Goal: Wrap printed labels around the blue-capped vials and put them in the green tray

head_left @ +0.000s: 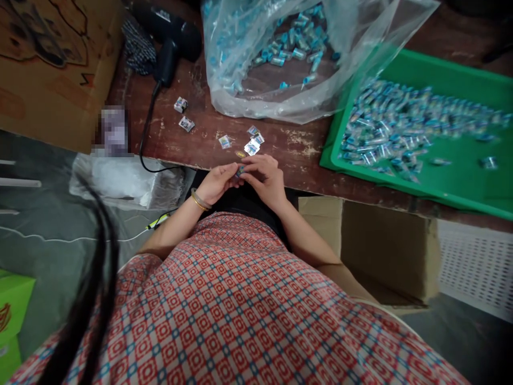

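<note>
Scuffed wooden tabletop [304, 149] carries a clear bag [280, 64] of blue-capped pieces, a green tray [460, 187] of more, and loose labels [252, 144]; at its near edge the left hand [216, 184] and right hand [266, 179] meet, fingertips of both pinching one small piece [239, 171]; it looks light, stiff and probably slick, best nipped at its ends.

Worn dark wooden table [200, 101], clear plastic bag [240, 101] of small blue tubes [296, 51] at the back, green tray [460, 179] of more tubes on the right, small printed labels [252, 145] near the front edge, black heat gun [172, 37] at left.
</note>
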The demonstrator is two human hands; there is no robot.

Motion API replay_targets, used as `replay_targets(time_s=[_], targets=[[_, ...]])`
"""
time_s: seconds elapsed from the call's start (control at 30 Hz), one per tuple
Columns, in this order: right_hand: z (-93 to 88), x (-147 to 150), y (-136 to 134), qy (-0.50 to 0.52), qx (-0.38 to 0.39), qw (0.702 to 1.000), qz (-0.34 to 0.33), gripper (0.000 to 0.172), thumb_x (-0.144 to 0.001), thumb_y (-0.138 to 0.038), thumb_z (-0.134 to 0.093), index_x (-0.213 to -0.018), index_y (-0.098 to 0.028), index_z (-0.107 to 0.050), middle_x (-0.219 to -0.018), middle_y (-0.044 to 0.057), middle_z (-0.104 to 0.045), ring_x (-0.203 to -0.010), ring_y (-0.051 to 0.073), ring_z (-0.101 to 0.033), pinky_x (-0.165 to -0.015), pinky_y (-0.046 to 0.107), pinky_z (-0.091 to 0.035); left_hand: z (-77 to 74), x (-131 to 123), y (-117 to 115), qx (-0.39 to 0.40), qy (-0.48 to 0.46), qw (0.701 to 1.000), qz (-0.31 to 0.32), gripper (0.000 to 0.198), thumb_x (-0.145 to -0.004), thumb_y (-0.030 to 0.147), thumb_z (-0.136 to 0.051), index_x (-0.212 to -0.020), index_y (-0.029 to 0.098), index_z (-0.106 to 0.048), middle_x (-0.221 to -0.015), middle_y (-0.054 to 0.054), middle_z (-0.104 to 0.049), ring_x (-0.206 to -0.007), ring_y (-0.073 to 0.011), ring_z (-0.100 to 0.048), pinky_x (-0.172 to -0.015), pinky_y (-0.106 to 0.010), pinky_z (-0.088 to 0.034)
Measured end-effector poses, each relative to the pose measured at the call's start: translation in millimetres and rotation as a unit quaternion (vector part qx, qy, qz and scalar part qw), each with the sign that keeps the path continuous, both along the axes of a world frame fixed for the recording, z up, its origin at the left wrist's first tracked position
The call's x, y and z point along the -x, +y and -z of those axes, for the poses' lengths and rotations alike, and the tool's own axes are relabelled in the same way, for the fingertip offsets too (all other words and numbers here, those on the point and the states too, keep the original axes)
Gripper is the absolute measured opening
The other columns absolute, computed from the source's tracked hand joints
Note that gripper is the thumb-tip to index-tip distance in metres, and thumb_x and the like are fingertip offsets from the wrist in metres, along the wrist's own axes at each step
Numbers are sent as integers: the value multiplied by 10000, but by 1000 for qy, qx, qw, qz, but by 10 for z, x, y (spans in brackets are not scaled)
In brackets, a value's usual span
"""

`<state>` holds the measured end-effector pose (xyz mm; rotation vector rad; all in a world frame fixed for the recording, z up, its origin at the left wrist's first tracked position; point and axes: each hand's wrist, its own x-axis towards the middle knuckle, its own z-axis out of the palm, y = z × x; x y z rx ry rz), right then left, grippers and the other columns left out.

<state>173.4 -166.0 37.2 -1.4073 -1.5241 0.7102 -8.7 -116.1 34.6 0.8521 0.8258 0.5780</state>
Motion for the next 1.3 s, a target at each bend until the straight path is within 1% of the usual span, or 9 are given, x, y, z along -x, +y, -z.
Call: replay_targets(time_s=[0.27,0.77,0.83,0.9,0.97,1.03,1.1,1.2,1.3], targets=[[72,2,80,27,4,999,30,80,-901,-307,-761,-933,-374,-791,-1155,-47,-815,-1237,270,-692,-1259,591,-316,-1,-1,43,-71,37,996,-37,493,-776,545,-858,-1127,201,-821,-927,-55,-789,-727,-124,-663,-695,-278,-546],[69,-67,238,19,23,999,-15,61,-948,-298,-722,-957,-306,-781,-1190,-12,-808,-1293,260,-682,-1257,596,-347,94,-132,135,4,-14,999,-30,539,-745,561,-894,-1134,196,-810,-896,-43,-770,-733,-110,-656,-701,-247,-518],[18,-262,274,19,4,1000,15,90,-974,-322,-685,-997,-296,-768,-1185,0,-801,-1212,245,-721,-1187,555,-451,158,-145,170,-11,-8,1000,-21,562,-793,584,-846,-1206,208,-782,-1001,-68,-782,-785,-133,-681,-734,-273,-536],[-50,-753,314,-6,-58,992,109,126,-983,-364,-669,-1031,-292,-760,-1147,12,-793,-1131,238,-742,-1076,501,-534,265,-112,259,-72,49,996,-33,541,-855,588,-780,-1241,209,-757,-1083,-92,-776,-826,-157,-686,-768,-307,-547],[-103,-1488,342,-79,-155,950,259,161,-967,-423,-682,-1034,-303,-765,-1080,23,-780,-1084,251,-734,-1002,478,-538,392,-38,410,-186,165,966,-76,434,-911,525,-732,-1190,194,-760,-1090,-102,-759,-871,-182,-676,-830,-341,-549],[-114,-2234,366,-190,-120,916,331,222,-987,-446,-641,-1114,-305,-755,-1089,67,-742,-1102,285,-704,-1002,494,-507,511,38,599,-309,304,893,-120,305,-943,421,-704,-1134,190,-759,-1116,-109,-721,-988,-224,-666,-936,-381,-532],[-84,-2691,423,-277,-76,888,359,278,-929,-455,-733,-1170,-316,-731,-1123,105,-721,-1141,339,-675,-1054,541,-474,603,73,787,-382,414,816,-129,232,-931,338,-712,-1114,198,-741,-1213,-125,-671,-1150,-280,-623,-1034,-422,-491],[6,-2471,620,-294,-84,898,316,316,-934,-494,-721,-1215,-352,-706,-1259,90,-698,-1291,373,-610,-1148,597,-424,682,25,996,-415,483,763,-110,138,-865,252,-766,-973,199,-698,-1233,-141,-641,-1229,-336,-554,-1072,-469,-446],[143,-1461,896,-233,-51,962,134,246,-997,-421,-622,-1155,-270,-734,-1213,112,-743,-1206,343,-662,-1089,579,-478,702,-46,1095,-414,471,773,-95,121,-859,167,-726,-817,207,-619,-1080,-111,-658,-1122,-311,-567,-1032,-462,-449]])
